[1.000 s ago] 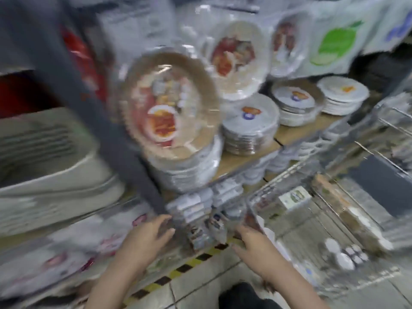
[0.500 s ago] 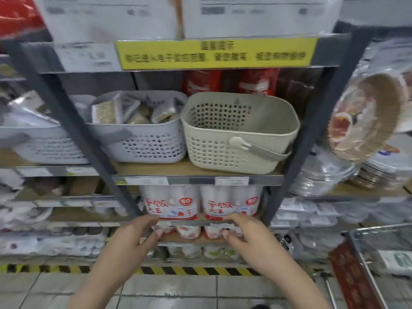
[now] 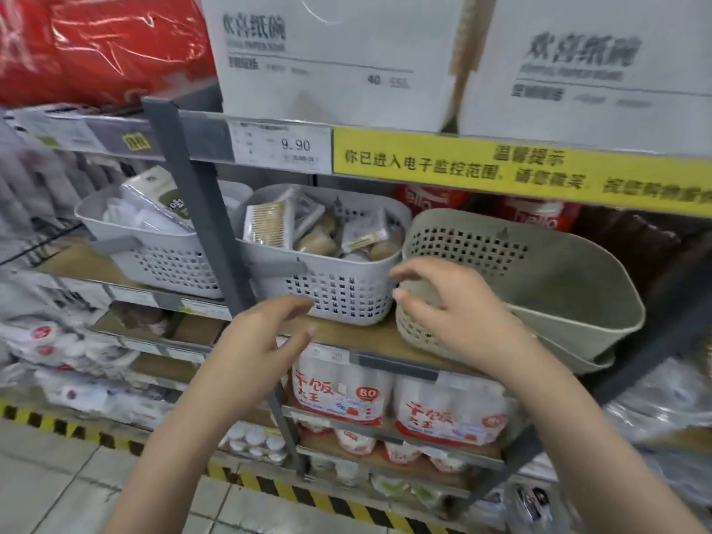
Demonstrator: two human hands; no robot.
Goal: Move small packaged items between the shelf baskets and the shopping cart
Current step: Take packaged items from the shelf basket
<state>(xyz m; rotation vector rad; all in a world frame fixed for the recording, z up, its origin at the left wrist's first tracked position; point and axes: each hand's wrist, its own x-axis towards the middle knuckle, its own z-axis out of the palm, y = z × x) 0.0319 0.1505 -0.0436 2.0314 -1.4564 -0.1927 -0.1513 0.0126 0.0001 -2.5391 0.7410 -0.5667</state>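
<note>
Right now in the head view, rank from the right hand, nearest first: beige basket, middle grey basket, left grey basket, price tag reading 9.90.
1. beige basket, at the right hand
2. middle grey basket, just left
3. and 4. left grey basket, far left, and price tag, above: too close to call

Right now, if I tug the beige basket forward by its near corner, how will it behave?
The beige basket looks empty, so probably light and quick to slide on the wooden shelf. It already sits tilted, overhanging the edge, so it may tip off. The right hand covers its perforated corner; thin plastic may flex.
</note>
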